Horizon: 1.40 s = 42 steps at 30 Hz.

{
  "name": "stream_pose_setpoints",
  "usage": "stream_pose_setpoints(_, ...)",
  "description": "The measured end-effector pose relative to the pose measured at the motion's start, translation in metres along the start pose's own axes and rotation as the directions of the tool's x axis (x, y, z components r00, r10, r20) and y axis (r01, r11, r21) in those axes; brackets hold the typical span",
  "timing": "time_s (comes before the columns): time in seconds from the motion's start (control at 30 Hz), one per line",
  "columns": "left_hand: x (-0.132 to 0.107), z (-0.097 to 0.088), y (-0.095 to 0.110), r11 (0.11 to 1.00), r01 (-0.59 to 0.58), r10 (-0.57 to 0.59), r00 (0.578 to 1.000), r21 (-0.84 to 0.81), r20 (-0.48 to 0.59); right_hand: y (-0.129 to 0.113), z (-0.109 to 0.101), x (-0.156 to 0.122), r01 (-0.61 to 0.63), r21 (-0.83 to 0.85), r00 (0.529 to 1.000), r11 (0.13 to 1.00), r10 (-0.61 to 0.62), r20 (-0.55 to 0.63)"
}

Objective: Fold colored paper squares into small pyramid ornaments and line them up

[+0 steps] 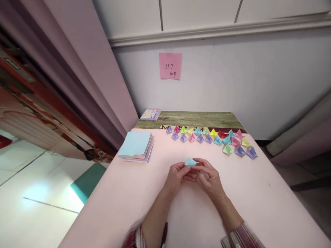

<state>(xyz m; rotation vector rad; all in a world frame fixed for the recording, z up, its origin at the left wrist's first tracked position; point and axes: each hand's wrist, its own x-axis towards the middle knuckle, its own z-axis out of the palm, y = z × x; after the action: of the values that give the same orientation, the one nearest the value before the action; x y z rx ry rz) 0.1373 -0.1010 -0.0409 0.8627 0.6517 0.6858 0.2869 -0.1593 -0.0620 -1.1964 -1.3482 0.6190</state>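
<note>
A small light blue folded paper (190,162) is held up between both hands, over the middle of the table. My left hand (178,176) pinches its left side, thumb in front. My right hand (210,177) grips the right side, with its index finger along the lower edge. Part of the paper is hidden behind the fingers. Beyond the hands stand several finished-looking origami pieces (200,138) in rows, in purple, pink, green, yellow, red and blue. To the left of the hands lies a stack of square coloured paper (136,144), light blue on top.
The pale pink table cover (124,199) reaches almost to the green wood-patterned strip (191,119) at the back. A packet (150,114) lies at the far left corner. A pink note (170,66) is stuck on the wall. A teal object (89,181) is beside the table's left edge.
</note>
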Motion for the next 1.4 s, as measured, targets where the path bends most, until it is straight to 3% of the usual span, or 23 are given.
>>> stream_pose_setpoints(0.13,0.002,-0.003,-0.002,0.999,0.015,-0.012,0.999,0.048,-0.047,-0.003,0.0,0.001,-0.075,0.064,0.997,0.995,0.077,-0.021)
stream_pose_setpoints(0.23,0.003,-0.003,-0.004,0.987,0.006,-0.002,1.0,0.16,-0.022,0.001,0.0,0.001,-0.109,0.036,0.991,0.993,0.112,-0.073)
stream_pose_setpoints(0.53,0.003,-0.004,-0.005,0.965,-0.092,0.085,0.996,0.245,0.038,0.006,-0.002,0.002,-0.122,-0.042,0.992,0.992,0.122,-0.006)
stream_pose_setpoints(0.63,0.004,-0.006,-0.009,0.957,-0.098,0.1,0.995,0.273,0.008,0.006,-0.001,0.002,-0.132,-0.042,0.991,0.99,0.131,-0.015)
stream_pose_setpoints(0.8,0.007,-0.006,-0.011,0.928,-0.094,0.15,0.98,0.36,-0.131,0.006,0.001,0.001,-0.173,-0.065,0.985,0.983,0.172,-0.027)
stream_pose_setpoints(0.97,0.006,-0.003,-0.004,0.918,-0.196,0.241,0.966,0.345,-0.093,0.004,0.003,0.001,-0.247,-0.119,0.969,0.962,0.242,-0.057)
stream_pose_setpoints(1.23,0.002,-0.002,0.0,0.869,-0.211,0.28,0.956,0.448,-0.093,-0.001,0.003,0.001,-0.189,-0.199,0.982,0.962,0.19,-0.013)
stream_pose_setpoints(1.4,0.007,-0.006,-0.007,0.932,-0.126,0.187,0.97,0.34,-0.153,0.009,0.006,-0.001,-0.372,-0.081,0.927,0.925,0.374,0.008)
